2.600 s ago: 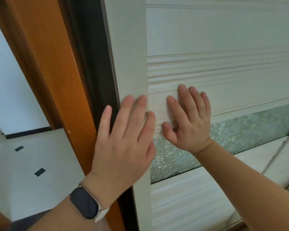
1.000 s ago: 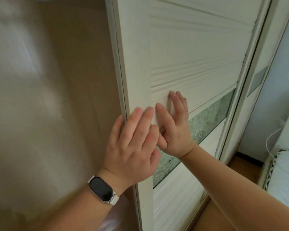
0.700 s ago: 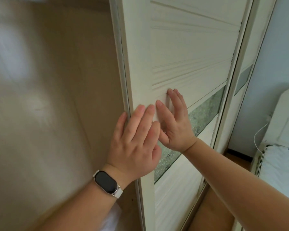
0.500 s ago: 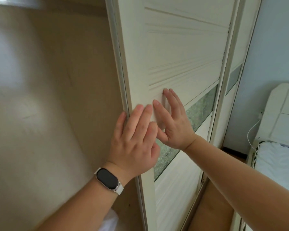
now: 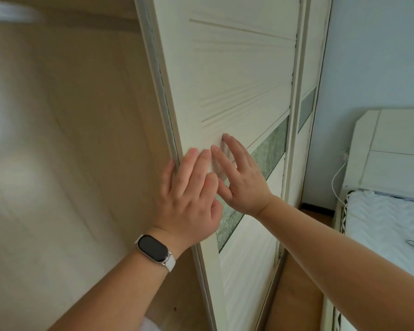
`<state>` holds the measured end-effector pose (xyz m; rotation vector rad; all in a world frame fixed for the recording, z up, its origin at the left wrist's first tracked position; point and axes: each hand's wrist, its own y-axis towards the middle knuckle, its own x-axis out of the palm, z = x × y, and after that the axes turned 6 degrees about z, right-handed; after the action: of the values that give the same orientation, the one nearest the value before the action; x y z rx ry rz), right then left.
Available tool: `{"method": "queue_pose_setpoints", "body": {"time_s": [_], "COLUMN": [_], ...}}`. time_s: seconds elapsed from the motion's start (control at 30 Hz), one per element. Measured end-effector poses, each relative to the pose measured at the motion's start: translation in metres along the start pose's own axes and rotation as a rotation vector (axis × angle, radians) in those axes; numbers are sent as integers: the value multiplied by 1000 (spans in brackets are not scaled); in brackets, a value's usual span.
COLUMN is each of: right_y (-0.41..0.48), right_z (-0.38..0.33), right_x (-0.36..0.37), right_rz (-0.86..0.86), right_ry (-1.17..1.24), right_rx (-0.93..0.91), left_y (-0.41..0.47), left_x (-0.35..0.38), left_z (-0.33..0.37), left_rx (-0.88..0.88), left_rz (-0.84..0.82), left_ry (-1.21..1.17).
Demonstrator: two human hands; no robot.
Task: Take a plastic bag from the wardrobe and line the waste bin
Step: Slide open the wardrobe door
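Note:
A white sliding wardrobe door (image 5: 237,75) with grooved panels and a frosted glass strip (image 5: 268,149) fills the middle of the view. My left hand (image 5: 189,197), with a dark watch on its wrist, lies flat on the door's left edge, fingers spread. My right hand (image 5: 242,177) presses flat on the panel just right of it, fingers apart. Neither hand holds anything. Left of the door the wardrobe's beige inside (image 5: 69,151) is open to view but blurred. No plastic bag or waste bin shows.
A second wardrobe door (image 5: 306,111) sits behind the first at the right. A white bed (image 5: 387,225) with headboard and a white cable stands at the far right against a pale blue wall. A strip of wooden floor (image 5: 296,295) runs between bed and wardrobe.
The door has slid to the right under both hands, uncovering more of the wardrobe's beige inside. The view has swung right, bringing the bed and blue wall into sight.

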<state>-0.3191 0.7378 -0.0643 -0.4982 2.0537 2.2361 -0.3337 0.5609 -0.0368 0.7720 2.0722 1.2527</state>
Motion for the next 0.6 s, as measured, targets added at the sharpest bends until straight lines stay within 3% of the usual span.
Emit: {"method": "queue_pose_setpoints", "body": {"time_s": [0.33,0.6], "right_y": [-2,-5], "right_z": [5,-33], "right_x": [-21,-68], "right_rz": [-110,-274], "right_ry": [-148,-270], "right_rx": [174,231], "left_y": [8,-6], "left_x": [21,0], "left_z": [-2,-23], "left_rx": [67,268], "left_rz": [-106,-296], "left_ry": [-96,-341]}}
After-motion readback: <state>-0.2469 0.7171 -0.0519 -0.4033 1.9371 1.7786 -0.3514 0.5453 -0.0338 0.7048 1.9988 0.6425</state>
